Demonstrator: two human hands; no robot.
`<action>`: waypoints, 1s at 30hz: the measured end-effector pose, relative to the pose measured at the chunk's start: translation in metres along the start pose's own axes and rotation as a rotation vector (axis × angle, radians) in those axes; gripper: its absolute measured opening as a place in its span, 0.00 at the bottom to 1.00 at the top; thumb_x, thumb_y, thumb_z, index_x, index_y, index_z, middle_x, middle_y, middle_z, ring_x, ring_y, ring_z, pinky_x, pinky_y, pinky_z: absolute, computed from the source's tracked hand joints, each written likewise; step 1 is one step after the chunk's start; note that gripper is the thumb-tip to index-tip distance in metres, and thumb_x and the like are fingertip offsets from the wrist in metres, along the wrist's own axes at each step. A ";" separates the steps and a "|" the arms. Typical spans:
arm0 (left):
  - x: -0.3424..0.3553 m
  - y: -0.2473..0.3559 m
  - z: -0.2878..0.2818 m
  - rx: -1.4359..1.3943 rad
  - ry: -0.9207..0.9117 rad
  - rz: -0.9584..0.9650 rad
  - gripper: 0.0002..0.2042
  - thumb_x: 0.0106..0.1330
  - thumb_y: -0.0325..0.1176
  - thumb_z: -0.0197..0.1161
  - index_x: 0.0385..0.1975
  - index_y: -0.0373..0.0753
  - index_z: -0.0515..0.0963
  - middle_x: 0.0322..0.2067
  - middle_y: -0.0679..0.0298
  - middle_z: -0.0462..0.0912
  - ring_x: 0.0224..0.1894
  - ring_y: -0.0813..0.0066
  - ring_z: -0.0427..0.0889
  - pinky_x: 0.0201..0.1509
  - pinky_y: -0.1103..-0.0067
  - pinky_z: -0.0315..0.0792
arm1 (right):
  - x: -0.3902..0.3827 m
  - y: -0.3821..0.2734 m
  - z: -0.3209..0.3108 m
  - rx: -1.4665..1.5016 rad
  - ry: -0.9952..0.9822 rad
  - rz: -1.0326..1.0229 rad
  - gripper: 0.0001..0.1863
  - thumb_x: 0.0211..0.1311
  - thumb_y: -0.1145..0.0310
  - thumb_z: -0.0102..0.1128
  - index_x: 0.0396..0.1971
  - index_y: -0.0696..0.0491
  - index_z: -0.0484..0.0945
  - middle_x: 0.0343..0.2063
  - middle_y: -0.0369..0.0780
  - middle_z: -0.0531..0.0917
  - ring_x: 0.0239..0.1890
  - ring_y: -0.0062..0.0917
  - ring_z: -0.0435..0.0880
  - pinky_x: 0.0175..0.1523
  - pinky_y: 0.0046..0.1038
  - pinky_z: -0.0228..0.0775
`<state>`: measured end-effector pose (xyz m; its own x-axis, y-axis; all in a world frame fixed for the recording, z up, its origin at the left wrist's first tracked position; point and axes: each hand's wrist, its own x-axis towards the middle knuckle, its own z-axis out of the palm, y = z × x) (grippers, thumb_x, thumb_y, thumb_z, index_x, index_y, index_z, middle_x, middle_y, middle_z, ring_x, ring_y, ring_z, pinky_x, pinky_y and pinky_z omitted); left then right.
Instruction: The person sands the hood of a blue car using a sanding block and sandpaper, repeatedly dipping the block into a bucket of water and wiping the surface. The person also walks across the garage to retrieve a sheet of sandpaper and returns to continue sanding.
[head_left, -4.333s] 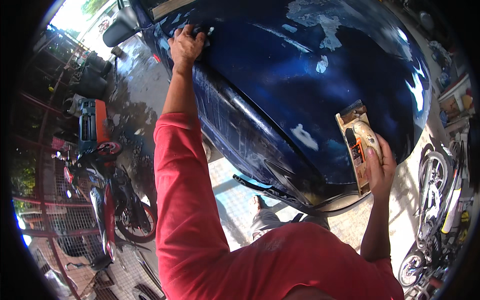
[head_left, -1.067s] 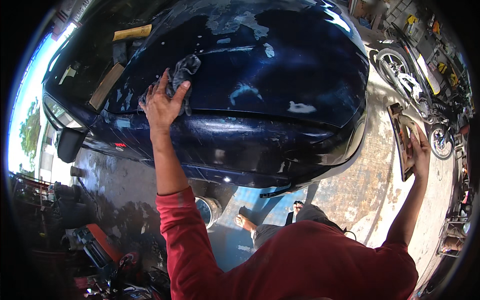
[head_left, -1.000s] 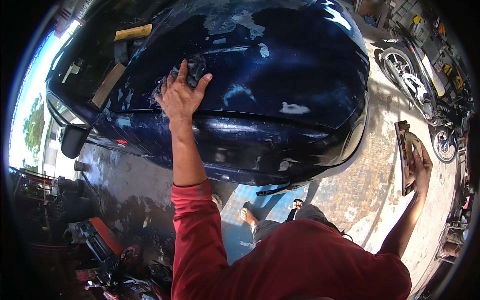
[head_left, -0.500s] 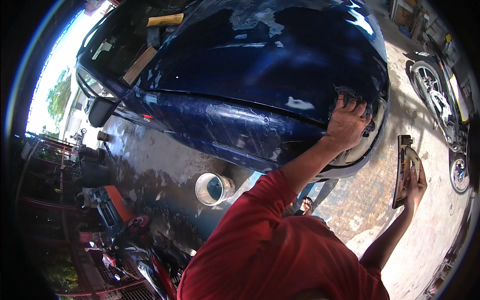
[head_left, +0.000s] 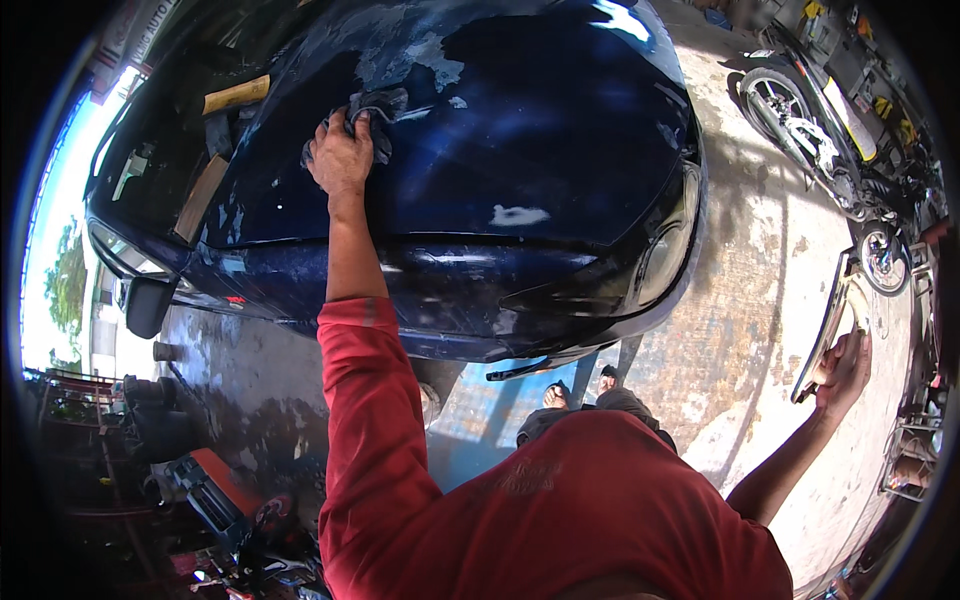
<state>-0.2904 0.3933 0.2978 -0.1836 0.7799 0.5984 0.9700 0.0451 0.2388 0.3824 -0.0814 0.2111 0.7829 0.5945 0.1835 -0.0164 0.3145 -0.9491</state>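
Note:
My left hand [head_left: 342,160] presses a crumpled dark grey rag [head_left: 382,105] onto the dark blue car hood [head_left: 560,130], toward the windshield side. Its fingers are closed over the cloth. Pale, bare patches show in the hood's paint around it. Out to the right, away from the car, my right hand [head_left: 848,372] grips a long, narrow sanding block [head_left: 826,318] by its light curved handle. The block is held up on edge, touching nothing else.
A yellow piece [head_left: 237,94] and a wooden block [head_left: 201,198] lie by the windshield. The side mirror [head_left: 150,305] juts out at left. A bucket [head_left: 431,404] is mostly hidden behind my left arm. A motorcycle [head_left: 815,140] stands at far right. An orange-and-dark machine [head_left: 210,490] sits lower left.
My left hand has swept the rag from the hood's front corner near the headlight across toward the windshield. My right hand still holds the sanding block. The view has shifted.

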 end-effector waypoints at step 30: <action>-0.236 0.320 -0.070 -0.991 0.315 -0.432 0.29 0.78 0.28 0.63 0.78 0.34 0.68 0.58 0.50 0.89 0.53 0.65 0.90 0.58 0.70 0.84 | 0.095 0.002 0.416 0.223 -1.933 0.209 0.41 0.85 0.33 0.48 0.72 0.58 0.81 0.59 0.48 0.91 0.60 0.35 0.91 0.67 0.38 0.84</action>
<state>0.0525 0.1804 0.2870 -0.6417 0.6199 0.4515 0.2869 -0.3520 0.8910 0.1985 0.2835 0.3329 -0.8597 0.4584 0.2254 -0.1894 0.1236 -0.9741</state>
